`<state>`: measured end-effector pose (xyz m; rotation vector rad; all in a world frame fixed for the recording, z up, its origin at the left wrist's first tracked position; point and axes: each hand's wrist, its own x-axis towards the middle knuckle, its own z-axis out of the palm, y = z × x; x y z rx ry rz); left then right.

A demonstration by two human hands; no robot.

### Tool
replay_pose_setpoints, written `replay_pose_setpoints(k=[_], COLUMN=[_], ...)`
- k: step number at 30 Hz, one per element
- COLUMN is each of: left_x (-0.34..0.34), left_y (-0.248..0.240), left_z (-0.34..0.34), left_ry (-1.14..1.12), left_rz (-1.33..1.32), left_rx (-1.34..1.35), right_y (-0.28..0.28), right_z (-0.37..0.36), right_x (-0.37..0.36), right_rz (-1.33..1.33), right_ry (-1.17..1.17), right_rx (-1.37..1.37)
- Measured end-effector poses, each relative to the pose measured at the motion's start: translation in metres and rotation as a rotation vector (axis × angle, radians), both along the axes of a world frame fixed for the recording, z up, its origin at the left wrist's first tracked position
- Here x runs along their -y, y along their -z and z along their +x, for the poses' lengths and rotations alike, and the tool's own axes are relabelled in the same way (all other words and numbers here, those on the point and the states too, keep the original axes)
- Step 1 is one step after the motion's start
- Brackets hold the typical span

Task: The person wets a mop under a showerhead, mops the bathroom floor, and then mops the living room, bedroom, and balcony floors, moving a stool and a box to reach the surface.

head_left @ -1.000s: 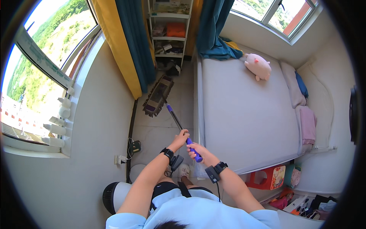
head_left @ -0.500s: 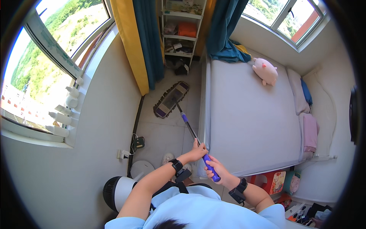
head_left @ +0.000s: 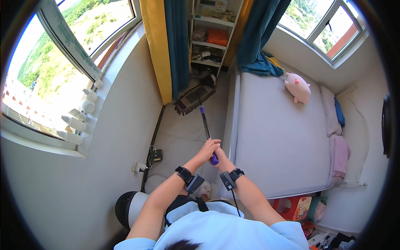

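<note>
I hold a flat mop by its purple-ended handle with both hands. My left hand wraps the handle just above my right hand, which grips the purple end. The dark rectangular mop head lies on the pale tiled floor far ahead, close to the blue curtain and the foot of the shelf unit. A black band sits on each wrist.
A bed with a white sheet and a pink plush toy fills the right side. A shelf unit stands at the far end. Bottles line the left windowsill. A power strip and a round fan sit on the floor near me.
The mop head slid forward toward the shelf and curtain. My hands came together at the handle's end and pushed away from my body.
</note>
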<state>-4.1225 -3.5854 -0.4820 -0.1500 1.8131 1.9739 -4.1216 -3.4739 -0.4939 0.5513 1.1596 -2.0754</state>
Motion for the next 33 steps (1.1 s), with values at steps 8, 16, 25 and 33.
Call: replay_pose_setpoints(k=[8,16,25,33], left_x=[-0.024,-0.067,-0.023,0.034], left_y=[0.035,0.032,0.053,0.045], left_z=[0.022,0.044,0.001,0.009], left_ry=[-0.184,0.01,-0.034,-0.049], left_rz=[0.273,0.449,0.029,0.205], left_rx=[0.243,0.191,0.059,0.187], right_y=[-0.016,-0.09,-0.032,0.03], right_z=[0.034,0.092,0.004,-0.045], right_x=[-0.021,-0.069,-0.038,0.009], right_rz=[-0.1,-0.118,-0.153,-0.199], right_ry=[0.117,0.145,0.053,0.187], right_rx=[0.321,0.582,0.509,0.416])
